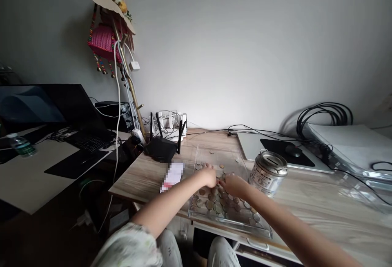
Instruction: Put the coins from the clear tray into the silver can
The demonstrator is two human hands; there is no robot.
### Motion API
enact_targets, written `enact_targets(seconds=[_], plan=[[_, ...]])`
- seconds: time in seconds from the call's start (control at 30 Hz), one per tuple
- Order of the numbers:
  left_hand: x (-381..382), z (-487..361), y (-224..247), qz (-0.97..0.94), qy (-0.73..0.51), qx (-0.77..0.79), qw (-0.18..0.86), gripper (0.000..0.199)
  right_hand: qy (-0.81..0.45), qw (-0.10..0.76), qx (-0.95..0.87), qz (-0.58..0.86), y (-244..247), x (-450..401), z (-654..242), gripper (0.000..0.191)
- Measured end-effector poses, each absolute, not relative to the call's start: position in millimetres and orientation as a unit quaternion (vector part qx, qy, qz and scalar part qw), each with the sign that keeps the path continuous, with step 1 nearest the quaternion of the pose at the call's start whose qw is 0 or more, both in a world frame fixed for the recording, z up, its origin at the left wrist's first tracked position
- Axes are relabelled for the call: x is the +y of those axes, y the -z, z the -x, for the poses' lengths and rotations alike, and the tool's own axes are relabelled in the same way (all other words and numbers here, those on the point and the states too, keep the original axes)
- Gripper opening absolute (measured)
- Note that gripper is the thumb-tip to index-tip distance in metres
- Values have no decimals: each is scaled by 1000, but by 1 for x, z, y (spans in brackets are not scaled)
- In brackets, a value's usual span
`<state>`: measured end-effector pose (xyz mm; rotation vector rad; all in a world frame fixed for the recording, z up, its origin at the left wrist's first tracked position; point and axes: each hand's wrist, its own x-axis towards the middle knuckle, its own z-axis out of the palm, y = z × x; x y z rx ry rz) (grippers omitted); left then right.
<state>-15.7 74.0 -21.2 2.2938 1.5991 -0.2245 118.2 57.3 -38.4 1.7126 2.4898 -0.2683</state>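
Note:
A clear plastic tray (196, 156) lies on the wooden desk, with many coins (210, 205) scattered over its bottom, most of them at the near side. Both my hands are low over the middle of the tray, close together. The fingers of my left hand (209, 175) are curled among the coins; anything in them is hidden. My right hand (233, 184) has its fingertips pressed together just beside the left, and what they hold is too small to make out. Right of the tray stands a metal tin (267, 173) with a slot in its lid and a wire handle.
A black router (162, 147) and a partly blurred paper (174, 174) are left of the tray. Behind the tin are a silver laptop-like panel (249, 144), a black mouse (293, 150) and coiled black cable (324, 114). A second desk (18, 187) with monitors is far left.

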Motion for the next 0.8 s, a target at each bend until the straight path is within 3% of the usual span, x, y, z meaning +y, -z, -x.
enact_targets(seconds=[0.13,0.23,0.33,0.47,0.6,0.8], plan=[[28,38,11,-870,116,443,182,56,122,5,816,-565,37,15,-123,34],[20,49,2,-854,99,457,228,43,196,-23,764,-614,27,5,-123,42],[22,49,3,-832,93,488,248,32,263,5,719,-644,21,4,-118,46],[17,48,11,-824,100,494,259,24,271,14,718,-640,21,0,-112,39],[1,44,14,-828,86,484,269,19,270,23,726,-632,17,-8,-108,20],[-12,33,13,-794,46,498,345,23,267,33,731,-627,15,-11,-104,7]])
